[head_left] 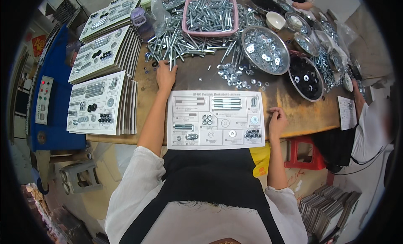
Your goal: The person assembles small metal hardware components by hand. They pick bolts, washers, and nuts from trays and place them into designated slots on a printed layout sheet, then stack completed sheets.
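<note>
1. My left hand reaches the near edge of the loose bolts on the counter; the pile fans from 12 to 2 o'clock of its fingers.
2. The nearest bolt runs roughly 12 to 6 o'clock, its near end beside my slightly parted thumb and forefinger; whether they grip it, I cannot tell.
3. My right hand lies farther off, toward 4 o'clock of the pile, its fingers loosely curled beside the parts card; nothing visible is held.
</note>
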Demonstrator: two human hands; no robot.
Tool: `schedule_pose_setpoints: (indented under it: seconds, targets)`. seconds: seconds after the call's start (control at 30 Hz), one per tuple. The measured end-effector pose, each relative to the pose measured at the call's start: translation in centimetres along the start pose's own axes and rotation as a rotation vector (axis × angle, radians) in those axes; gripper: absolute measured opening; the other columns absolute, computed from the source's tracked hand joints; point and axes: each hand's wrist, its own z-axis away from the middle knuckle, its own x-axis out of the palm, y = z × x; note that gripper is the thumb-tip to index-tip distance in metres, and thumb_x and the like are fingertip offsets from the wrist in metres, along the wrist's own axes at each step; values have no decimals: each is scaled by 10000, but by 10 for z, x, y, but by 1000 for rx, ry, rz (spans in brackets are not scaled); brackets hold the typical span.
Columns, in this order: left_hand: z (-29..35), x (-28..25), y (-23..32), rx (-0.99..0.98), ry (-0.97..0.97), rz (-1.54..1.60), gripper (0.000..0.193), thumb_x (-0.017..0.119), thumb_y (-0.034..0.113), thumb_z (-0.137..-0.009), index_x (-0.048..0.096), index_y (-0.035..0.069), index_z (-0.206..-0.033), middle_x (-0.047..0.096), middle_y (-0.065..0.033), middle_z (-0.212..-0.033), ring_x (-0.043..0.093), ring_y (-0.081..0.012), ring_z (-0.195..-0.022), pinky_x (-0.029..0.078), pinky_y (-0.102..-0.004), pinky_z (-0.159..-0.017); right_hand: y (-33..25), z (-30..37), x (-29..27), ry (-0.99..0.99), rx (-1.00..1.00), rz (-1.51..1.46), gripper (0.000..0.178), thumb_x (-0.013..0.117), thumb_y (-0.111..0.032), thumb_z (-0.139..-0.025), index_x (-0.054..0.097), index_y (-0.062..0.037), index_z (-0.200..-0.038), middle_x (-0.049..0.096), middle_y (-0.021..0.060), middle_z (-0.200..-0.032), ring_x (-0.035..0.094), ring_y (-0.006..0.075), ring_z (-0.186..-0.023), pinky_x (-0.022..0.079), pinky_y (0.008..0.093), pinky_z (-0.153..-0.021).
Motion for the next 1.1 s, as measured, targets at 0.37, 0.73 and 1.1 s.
schedule_pose_setpoints:
  seconds: [0.37, 0.73, 1.1]
  targets:
    - [11, -40, -22, -83, -289, -37, 241, 694, 216, -822, 707, 38, -985, 677, -168, -930, 633, -372, -900, 490, -450, -795, -116, -86, 214, -458, -491, 182, 317, 518, -15, -828, 612, -88, -1122, 597, 124, -1140, 599, 349, -1023, 497, 446, -854]
    - [99, -95, -2, 570, -359, -17, 182, 702, 156, -807, 729, 143, -987, 591, -34, -904, 558, -259, -873, 462, -367, -767, -103, -115, 272, -465, -570, 540, 211, 683, -173, -807, 631, -88, -992, 613, 112, -1019, 641, 314, -940, 535, 450, -763]
    - [105, -90, -22, 472, -432, 254, 274, 756, 109, -750, 676, 78, -1010, 588, -85, -1097, 539, -290, -1047, 449, -380, -898, -132, -23, 155, -569, -560, 284, 155, 727, -145, -771, 708, -79, -910, 626, 92, -842, 625, 279, -809, 492, 390, -712]
